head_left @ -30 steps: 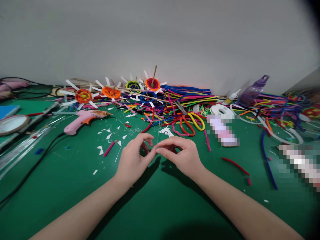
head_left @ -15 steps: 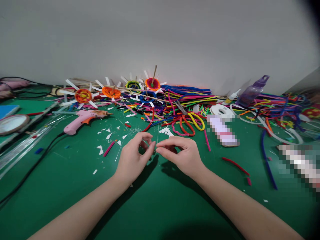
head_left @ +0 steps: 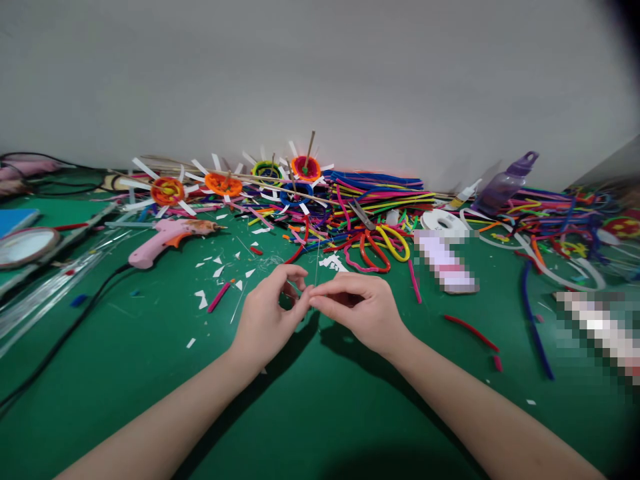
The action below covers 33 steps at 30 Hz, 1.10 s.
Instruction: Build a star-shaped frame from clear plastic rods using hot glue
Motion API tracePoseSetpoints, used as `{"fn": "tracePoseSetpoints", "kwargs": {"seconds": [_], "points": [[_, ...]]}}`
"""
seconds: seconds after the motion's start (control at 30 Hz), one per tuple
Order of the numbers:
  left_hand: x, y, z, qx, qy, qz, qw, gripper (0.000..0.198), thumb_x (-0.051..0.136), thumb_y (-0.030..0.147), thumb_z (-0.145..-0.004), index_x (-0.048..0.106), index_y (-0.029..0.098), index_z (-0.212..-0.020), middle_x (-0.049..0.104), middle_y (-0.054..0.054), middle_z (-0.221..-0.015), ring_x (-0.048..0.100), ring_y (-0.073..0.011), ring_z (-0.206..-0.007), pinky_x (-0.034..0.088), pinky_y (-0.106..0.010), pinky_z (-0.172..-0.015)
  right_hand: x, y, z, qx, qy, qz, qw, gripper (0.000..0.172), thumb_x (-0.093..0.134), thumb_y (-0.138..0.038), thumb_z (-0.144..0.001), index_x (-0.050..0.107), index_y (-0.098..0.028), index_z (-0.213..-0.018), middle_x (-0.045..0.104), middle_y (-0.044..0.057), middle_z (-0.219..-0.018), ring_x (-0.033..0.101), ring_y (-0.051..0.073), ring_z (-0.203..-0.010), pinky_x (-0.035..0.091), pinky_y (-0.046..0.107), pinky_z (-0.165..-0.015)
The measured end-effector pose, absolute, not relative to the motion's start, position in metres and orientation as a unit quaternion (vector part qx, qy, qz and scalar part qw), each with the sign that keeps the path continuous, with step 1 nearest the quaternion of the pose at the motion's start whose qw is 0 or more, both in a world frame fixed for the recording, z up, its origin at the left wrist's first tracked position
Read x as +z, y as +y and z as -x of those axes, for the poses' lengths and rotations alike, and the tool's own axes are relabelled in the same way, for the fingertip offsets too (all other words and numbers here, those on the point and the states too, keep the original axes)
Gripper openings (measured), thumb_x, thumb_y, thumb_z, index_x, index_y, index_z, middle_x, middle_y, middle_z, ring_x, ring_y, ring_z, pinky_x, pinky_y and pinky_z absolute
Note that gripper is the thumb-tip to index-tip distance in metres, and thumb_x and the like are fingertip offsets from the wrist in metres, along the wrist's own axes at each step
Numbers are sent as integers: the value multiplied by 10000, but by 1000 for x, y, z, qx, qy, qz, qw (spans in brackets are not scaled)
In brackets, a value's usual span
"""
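Observation:
Over the middle of the green table (head_left: 300, 413) my left hand (head_left: 265, 317) and my right hand (head_left: 367, 307) meet at the fingertips. A thin clear strand (head_left: 317, 259) runs up from between them toward the heap behind. The thumb and index finger of my right hand are pinched on that strand. On the left, my fingers are curled toward the thumb, whose tip touches the right fingertips; what lies in that pinch is too fine to make out. White paper scraps (head_left: 332, 262) and scissors (head_left: 376, 250) with red and yellow handles lie just beyond.
A pink glue gun (head_left: 157, 243) with a black cord lies left. Along the wall are fuzzy-stem flowers (head_left: 168, 191) with white strips, a heap of coloured pipe cleaners (head_left: 385, 193), a white tape roll (head_left: 444, 223), a glue bottle (head_left: 465, 194) and a purple bottle (head_left: 505, 183).
My right hand has shifted slightly left, so its fingertips now touch my left thumb; a small gap was between them before. The things on the table lie as they did.

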State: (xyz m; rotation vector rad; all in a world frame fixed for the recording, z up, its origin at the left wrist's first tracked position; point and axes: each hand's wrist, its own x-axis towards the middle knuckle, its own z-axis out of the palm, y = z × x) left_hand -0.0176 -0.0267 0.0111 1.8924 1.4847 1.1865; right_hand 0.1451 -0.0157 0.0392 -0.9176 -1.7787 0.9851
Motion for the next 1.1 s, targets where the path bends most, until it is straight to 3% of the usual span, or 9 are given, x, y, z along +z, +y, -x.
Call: {"fn": "tracePoseSetpoints", "kwargs": {"seconds": [0.37,0.53,0.73,1.1], "points": [[11,-25,23,488,515,-637,303,205,620,320,-781,548,200,-930,612,-11,-879,608,-107,-713,522,-248,-675,41,-15,-144,398,-706,389,438,111,678,-295,-756,733,-205,-790,660,10,-681,469,82,-522,371,224,-481],[12,-25,23,470,543,-635,286,150,600,337,-802,593,187,-799,632,8,-732,599,-105,-669,500,-232,-651,40,-15,-145,397,-708,389,435,109,684,-296,-751,737,-210,-792,623,-6,-627,443,77,-507,363,223,-476],[12,-24,23,468,560,-630,267,148,608,340,-799,610,193,-777,651,17,-736,606,-105,-691,484,-224,-646,39,-15,-146,414,-715,365,429,83,709,-268,-724,737,-204,-769,548,-20,-591,435,73,-511,360,224,-483],[11,-23,22,474,563,-630,248,150,608,336,-796,597,191,-757,642,16,-729,607,-103,-671,480,-224,-627,40,-11,-145,486,-695,349,398,106,769,-290,-650,741,-236,-736,506,-17,-759,363,37,-509,282,219,-429]]}}
